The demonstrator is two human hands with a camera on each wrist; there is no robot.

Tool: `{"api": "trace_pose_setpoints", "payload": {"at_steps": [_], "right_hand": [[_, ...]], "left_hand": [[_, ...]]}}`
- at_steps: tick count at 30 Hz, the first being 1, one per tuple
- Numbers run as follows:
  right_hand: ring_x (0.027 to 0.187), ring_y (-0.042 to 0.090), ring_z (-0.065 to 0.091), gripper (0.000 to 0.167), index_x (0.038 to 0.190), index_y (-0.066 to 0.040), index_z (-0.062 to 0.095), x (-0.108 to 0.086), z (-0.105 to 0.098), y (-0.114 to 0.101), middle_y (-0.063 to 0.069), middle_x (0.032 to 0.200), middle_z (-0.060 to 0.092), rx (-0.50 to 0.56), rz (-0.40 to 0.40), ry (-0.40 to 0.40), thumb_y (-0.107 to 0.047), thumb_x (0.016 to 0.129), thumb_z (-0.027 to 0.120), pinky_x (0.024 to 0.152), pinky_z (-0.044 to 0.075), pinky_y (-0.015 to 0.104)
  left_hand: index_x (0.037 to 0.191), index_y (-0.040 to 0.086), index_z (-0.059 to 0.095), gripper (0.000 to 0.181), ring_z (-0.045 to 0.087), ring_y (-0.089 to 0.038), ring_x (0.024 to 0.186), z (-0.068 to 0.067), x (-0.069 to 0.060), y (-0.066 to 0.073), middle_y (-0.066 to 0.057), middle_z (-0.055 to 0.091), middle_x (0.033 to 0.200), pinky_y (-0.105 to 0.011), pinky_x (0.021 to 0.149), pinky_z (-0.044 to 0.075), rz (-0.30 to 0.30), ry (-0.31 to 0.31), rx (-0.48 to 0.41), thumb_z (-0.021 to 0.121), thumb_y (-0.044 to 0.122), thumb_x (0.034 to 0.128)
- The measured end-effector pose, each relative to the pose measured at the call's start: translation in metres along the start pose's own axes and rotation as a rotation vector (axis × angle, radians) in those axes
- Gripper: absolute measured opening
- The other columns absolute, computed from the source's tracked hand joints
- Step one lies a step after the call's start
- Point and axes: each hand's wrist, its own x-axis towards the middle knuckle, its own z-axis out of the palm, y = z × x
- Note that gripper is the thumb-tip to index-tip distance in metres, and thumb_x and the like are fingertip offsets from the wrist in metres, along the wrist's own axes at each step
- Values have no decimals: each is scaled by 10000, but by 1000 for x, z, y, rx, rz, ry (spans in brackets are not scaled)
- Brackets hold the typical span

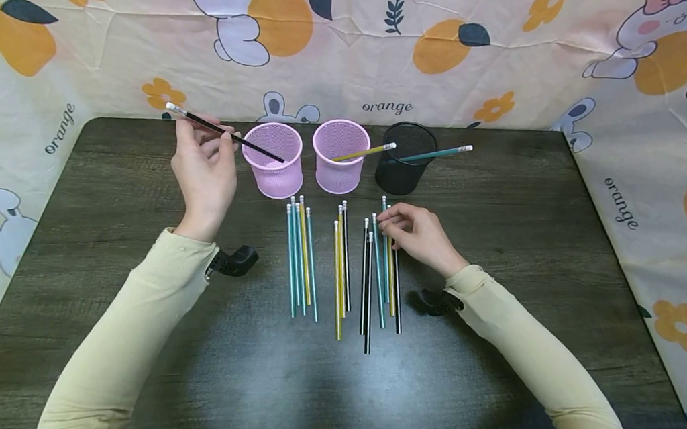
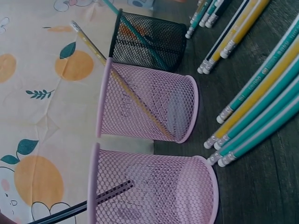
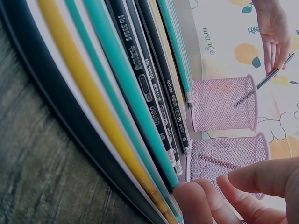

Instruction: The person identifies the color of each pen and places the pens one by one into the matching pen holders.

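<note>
My left hand (image 1: 206,177) pinches a black pencil (image 1: 258,148) by its upper part, white eraser end up to the left. The pencil's lower end slants into the left pink mesh cup (image 1: 278,181); the left wrist view shows it behind the mesh. My right hand (image 1: 417,237) is over the eraser ends of the right group of teal, yellow and black pencils (image 1: 367,284), fingers loosely bent. In the right wrist view its fingertips (image 3: 190,200) are beside a teal pencil's end, with no pencil visible between thumb and fingers.
A second pink mesh cup (image 1: 337,177) holds a yellow pencil (image 1: 365,152). Beside it, a black mesh cup (image 1: 404,175) holds a teal pencil (image 1: 436,154). Teal and yellow pencils (image 1: 300,258) lie at left, yellow and black pencils (image 1: 340,275) in the middle. A patterned cloth (image 1: 342,80) borders the dark table (image 1: 257,383).
</note>
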Motion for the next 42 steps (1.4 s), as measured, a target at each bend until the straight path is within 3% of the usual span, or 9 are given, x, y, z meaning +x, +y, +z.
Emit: {"api": "trace_pose_setpoints", "payload": {"at_steps": [7, 11, 18, 26, 30, 36, 42], "right_hand": [[793, 251, 677, 202, 1089, -25, 657, 0, 0, -1, 152, 996, 703, 5, 4, -6, -67, 925, 544, 646, 562, 363], [790, 251, 677, 200, 1085, -26, 658, 0, 0, -1, 153, 986, 704, 6, 5, -5, -69, 925, 546, 643, 562, 363], [820, 252, 679, 206, 1088, -16, 655, -1, 0, -2, 159, 999, 699, 15, 3, -10, -61, 922, 541, 650, 566, 355], [825, 258, 679, 211, 1091, -14, 653, 0, 0, -2, 158, 1005, 698, 19, 3, -13, -61, 922, 536, 650, 566, 359], [821, 257, 679, 213, 1090, -14, 654, 0, 0, -2, 158, 997, 699, 18, 2, -13, -63, 921, 534, 646, 566, 356], [819, 251, 679, 214, 1090, -22, 656, 0, 0, -2, 155, 995, 700, 12, 4, -12, -67, 921, 533, 643, 566, 344], [828, 258, 676, 215, 1093, -15, 652, -2, -1, -3, 164, 1002, 695, 17, 4, -16, -66, 923, 532, 656, 566, 358]], "left_hand": [[1060, 13, 523, 131, 677, -41, 818, 1, -1, -5, -113, 669, 982, -197, 794, 534, -37, -38, 50, 524, 0, 929], [1060, -23, 537, 133, 672, -36, 822, 0, -2, -8, -171, 692, 1020, -194, 800, 531, -25, -65, 86, 512, -4, 930], [1089, -91, 572, 194, 686, -252, 986, -2, -3, -12, -208, 695, 1065, -218, 860, 517, 4, -105, 160, 496, 15, 945], [1132, -66, 616, 250, 680, -239, 1015, -5, -4, -17, -180, 706, 1066, -259, 878, 516, 1, -111, 302, 472, 43, 959], [1146, -72, 618, 265, 678, -251, 1021, -5, -5, -19, -201, 702, 1056, -294, 878, 519, 5, -117, 320, 471, 48, 961], [1178, -81, 601, 290, 672, -272, 1038, -5, -9, -20, -229, 682, 1096, -338, 885, 519, -36, -153, 328, 481, 67, 960], [1152, -81, 612, 288, 679, -289, 1017, -6, -13, -22, -219, 687, 1091, -358, 887, 520, -60, -200, 405, 485, 79, 949]]}}
